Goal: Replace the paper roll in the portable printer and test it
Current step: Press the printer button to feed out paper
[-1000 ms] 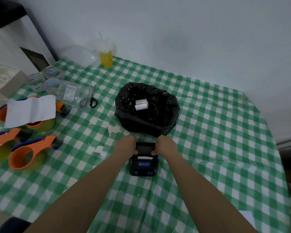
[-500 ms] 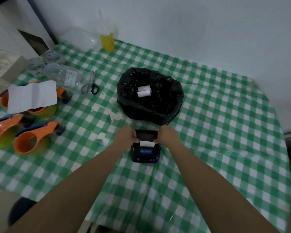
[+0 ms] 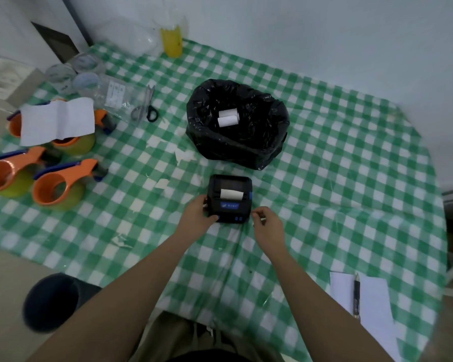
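Note:
The small black portable printer (image 3: 230, 198) sits on the green checked tablecloth (image 3: 324, 178) in the middle of the table. A white strip of paper (image 3: 231, 194) sticks out of its slot, and its lid looks closed. My left hand (image 3: 198, 214) grips the printer's left side, with the thumb at its front corner. My right hand (image 3: 266, 222) hovers just right of the printer, fingers loosely curled, holding nothing. Two white paper rolls (image 3: 228, 118) lie inside the black bag-lined bin (image 3: 272, 142) behind the printer.
Orange tape dispensers (image 3: 60, 182) and a folded white sheet (image 3: 58, 121) are at the left. Scissors (image 3: 147, 107), clear plastic bags (image 3: 110, 92) and a yellow drink cup (image 3: 171, 40) lie at the back left. A notepad with a pen (image 3: 356, 296) is at the near right. A dark round bin (image 3: 50, 301) stands below the table edge.
Both hands have left the printer's top edges. The left hand slid down to its left side; the right hand drew back off it to the right. The lid now appears shut over the paper.

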The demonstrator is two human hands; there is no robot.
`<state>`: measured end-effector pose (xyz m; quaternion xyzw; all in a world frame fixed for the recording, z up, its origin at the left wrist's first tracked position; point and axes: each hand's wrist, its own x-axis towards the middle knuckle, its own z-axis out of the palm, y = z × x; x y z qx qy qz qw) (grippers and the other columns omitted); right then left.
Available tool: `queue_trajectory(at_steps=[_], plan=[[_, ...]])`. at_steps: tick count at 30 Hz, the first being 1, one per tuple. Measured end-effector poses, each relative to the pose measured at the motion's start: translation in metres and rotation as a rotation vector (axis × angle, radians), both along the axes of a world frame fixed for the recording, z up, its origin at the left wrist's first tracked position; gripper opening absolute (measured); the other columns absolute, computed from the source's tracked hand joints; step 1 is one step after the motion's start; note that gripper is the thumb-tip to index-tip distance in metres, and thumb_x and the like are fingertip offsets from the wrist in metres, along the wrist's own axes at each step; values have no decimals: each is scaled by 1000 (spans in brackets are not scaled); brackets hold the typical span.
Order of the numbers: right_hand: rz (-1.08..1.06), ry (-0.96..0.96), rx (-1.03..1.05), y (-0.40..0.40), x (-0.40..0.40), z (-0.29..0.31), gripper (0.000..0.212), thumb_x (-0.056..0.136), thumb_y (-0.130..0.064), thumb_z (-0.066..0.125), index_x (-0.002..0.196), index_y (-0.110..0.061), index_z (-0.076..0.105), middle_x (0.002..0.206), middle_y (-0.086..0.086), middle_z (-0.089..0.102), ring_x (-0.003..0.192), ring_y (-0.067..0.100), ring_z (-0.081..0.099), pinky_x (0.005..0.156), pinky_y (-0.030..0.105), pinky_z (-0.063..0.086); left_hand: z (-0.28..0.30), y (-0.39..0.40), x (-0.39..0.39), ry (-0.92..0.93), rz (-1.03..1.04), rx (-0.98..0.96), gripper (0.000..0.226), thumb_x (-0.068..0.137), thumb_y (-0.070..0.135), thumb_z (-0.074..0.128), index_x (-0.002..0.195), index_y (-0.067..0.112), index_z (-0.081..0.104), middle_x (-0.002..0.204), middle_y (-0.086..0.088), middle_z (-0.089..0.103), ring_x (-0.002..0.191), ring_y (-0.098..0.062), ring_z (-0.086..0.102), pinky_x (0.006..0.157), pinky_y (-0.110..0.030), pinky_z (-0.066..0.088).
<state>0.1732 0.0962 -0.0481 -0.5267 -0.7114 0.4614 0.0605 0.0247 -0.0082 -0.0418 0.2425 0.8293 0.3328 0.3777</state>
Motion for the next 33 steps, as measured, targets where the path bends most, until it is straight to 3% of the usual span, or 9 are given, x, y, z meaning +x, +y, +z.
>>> queue_trajectory(at_steps=[4, 8, 13, 18, 25, 29, 33], plan=[[13, -14, -17, -7, 6, -4, 25, 97, -17, 44, 117, -10, 59, 101, 7, 63, 66, 14, 52, 54, 23, 42, -1, -3, 4, 9, 7, 31, 48, 79, 4, 68, 125, 6, 50, 124, -14, 61, 111, -30, 60, 95, -41, 50], [20, -12, -27, -9, 7, -6, 30, 97, -15, 43, 124, -12, 56, 109, 9, 64, 74, 19, 56, 64, 30, 46, -2, -4, 7, 60, -6, 41, 45, 80, 5, 67, 123, 7, 52, 121, -15, 64, 109, -30, 61, 92, -38, 50], [27, 17, -8, -9, 11, -7, 30, 96, -12, 45, 123, -11, 57, 93, 1, 58, 64, 17, 52, 53, 25, 43, -3, -3, 9, 114, -21, 28, 43, 81, 8, 67, 121, 6, 54, 119, -16, 65, 108, -31, 62, 91, -39, 50], [51, 13, -12, -11, 13, -6, 29, 96, -11, 44, 121, -10, 57, 93, 2, 57, 60, 10, 50, 52, 23, 42, -2, -2, 8, 128, -24, 5, 44, 80, 8, 68, 122, 6, 55, 119, -17, 65, 109, -31, 61, 84, -29, 44], [-67, -33, -7, -14, 7, -9, 29, 95, -9, 43, 120, -10, 57, 91, 2, 58, 55, 8, 48, 48, 20, 38, 1, 0, 5, 116, -32, -21, 39, 79, 9, 69, 117, 5, 58, 115, -17, 67, 105, -30, 61, 78, -26, 41], [-150, -51, -7, -16, 3, -18, 29, 94, -10, 43, 119, -11, 57, 94, 7, 63, 58, 17, 51, 59, 31, 46, -1, -1, 3, 111, -52, -14, 38, 79, 10, 68, 115, 6, 59, 113, -16, 68, 103, -30, 62, 77, -27, 42], [-145, -40, 0, -15, -5, -21, 30, 94, -10, 42, 121, -11, 56, 106, 11, 65, 69, 21, 54, 64, 32, 45, 1, -1, 1, 103, -67, -29, 37, 79, 11, 69, 114, 6, 59, 112, -16, 68, 103, -30, 63, 79, -31, 47]])
